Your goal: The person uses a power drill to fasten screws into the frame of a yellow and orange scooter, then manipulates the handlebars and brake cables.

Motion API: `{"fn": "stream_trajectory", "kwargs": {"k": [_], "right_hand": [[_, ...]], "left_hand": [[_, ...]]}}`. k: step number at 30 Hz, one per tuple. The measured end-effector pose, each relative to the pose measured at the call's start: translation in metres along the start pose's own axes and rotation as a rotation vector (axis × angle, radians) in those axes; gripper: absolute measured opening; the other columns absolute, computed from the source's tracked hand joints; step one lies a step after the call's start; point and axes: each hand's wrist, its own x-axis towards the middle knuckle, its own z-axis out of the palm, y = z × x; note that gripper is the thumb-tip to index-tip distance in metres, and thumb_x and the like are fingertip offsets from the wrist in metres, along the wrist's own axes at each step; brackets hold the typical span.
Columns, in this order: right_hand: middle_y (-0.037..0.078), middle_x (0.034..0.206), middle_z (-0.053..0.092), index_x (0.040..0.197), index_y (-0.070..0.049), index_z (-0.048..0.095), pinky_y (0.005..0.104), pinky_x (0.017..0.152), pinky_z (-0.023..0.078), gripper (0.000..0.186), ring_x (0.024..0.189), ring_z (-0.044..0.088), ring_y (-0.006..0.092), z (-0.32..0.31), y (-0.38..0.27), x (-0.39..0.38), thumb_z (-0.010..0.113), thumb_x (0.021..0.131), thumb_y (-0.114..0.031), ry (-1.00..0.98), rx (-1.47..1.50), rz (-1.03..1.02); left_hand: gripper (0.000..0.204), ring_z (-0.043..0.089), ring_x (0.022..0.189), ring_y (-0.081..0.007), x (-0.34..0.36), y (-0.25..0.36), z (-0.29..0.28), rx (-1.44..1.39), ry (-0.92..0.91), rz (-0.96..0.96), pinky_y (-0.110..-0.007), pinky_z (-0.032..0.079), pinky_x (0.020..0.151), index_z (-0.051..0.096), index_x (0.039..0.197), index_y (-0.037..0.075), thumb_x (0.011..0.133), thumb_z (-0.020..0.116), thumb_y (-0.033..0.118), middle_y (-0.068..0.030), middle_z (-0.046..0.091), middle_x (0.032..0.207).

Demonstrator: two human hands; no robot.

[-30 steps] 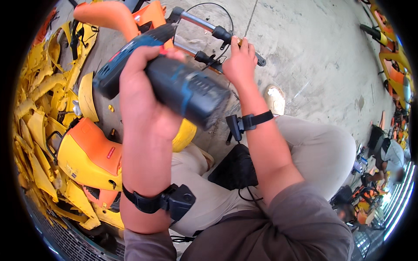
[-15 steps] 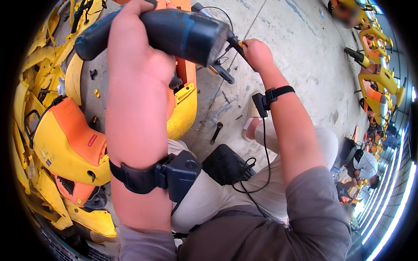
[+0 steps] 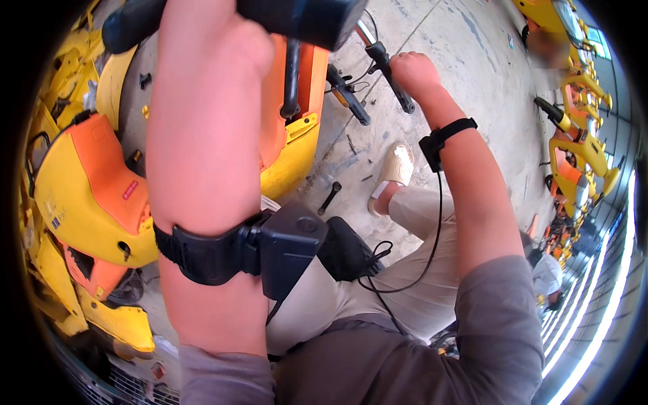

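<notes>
My left hand [image 3: 233,34] is raised at the top, fingers mostly cut off by the upper edge. It is closed on a thick black rounded part [image 3: 304,20] with a blunt end, whose kind I cannot make out. Right of it, my right hand [image 3: 415,73] is curled against a black fork leg [image 3: 389,67] that continues up into a silver tube. A second black fork leg [image 3: 347,94] hangs beside it. Below the black part stands an orange and yellow scooter body [image 3: 290,152], with a black rod [image 3: 291,77] in front of it.
A wrench [image 3: 329,198] lies on the concrete floor near my foot [image 3: 396,165]. At left are a yellow and orange scooter shell [image 3: 94,192] and piled yellow panels [image 3: 61,88]. Yellow scooters [image 3: 584,145] line the right side, where other people are seen.
The black part and my left hand have shifted up, partly out of view. My right hand and the fork leg have moved slightly right, and more of that leg shows. The view has also shifted.
</notes>
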Motion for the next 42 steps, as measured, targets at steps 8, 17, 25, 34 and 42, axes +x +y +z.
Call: {"fn": "stream_trajectory", "kwargs": {"k": [8,17,25,34,42], "right_hand": [[0.008,0.087,0.069,0.082,-0.008,0.064,0.0401,0.083,0.051,0.008,0.089,0.065,0.0286,-0.002,0.005,0.010,0.058,0.081,-0.013,0.105,-0.018,-0.213],[0.011,0.085,0.068,0.086,-0.007,0.068,0.0419,0.080,0.052,0.016,0.088,0.065,0.0302,-0.009,0.028,0.016,0.056,0.088,-0.017,0.141,0.174,-0.154],[0.006,0.091,0.069,0.086,-0.008,0.067,0.0377,0.083,0.053,0.011,0.092,0.065,0.0257,-0.009,0.025,0.010,0.058,0.086,-0.014,0.090,0.031,-0.349],[0.005,0.084,0.067,0.082,-0.009,0.064,0.0348,0.080,0.052,0.005,0.088,0.065,0.0225,-0.011,0.009,0.004,0.058,0.082,-0.011,0.101,-0.209,-0.394],[0.002,0.082,0.064,0.082,-0.011,0.063,0.0314,0.078,0.049,0.004,0.088,0.063,0.0198,-0.017,0.003,0.007,0.059,0.081,-0.012,0.121,-0.291,-0.513]], "left_hand": [[0.029,0.065,0.085,-0.0306,-0.024,0.003,-0.016,-0.071,0.005,0.008,-0.044,0.056,0.085,0.047,0.109,-0.005,0.084,0.060,0.002,-0.0182,0.062,0.098],[0.028,0.065,0.084,-0.0300,-0.028,0.003,-0.019,-0.108,-0.015,0.000,-0.043,0.055,0.084,0.047,0.108,-0.004,0.084,0.060,0.002,-0.0177,0.062,0.097],[0.027,0.065,0.083,-0.0296,-0.028,0.002,-0.019,-0.126,-0.024,-0.005,-0.043,0.055,0.083,0.048,0.107,-0.004,0.084,0.060,0.003,-0.0172,0.062,0.095],[0.027,0.064,0.082,-0.0291,-0.032,-0.001,-0.024,-0.129,-0.036,-0.014,-0.042,0.055,0.081,0.048,0.106,-0.004,0.084,0.060,0.004,-0.0167,0.062,0.094],[0.026,0.064,0.081,-0.0287,-0.032,-0.002,-0.026,-0.139,-0.055,-0.028,-0.042,0.055,0.080,0.049,0.106,-0.003,0.084,0.060,0.004,-0.0162,0.061,0.093]]}}
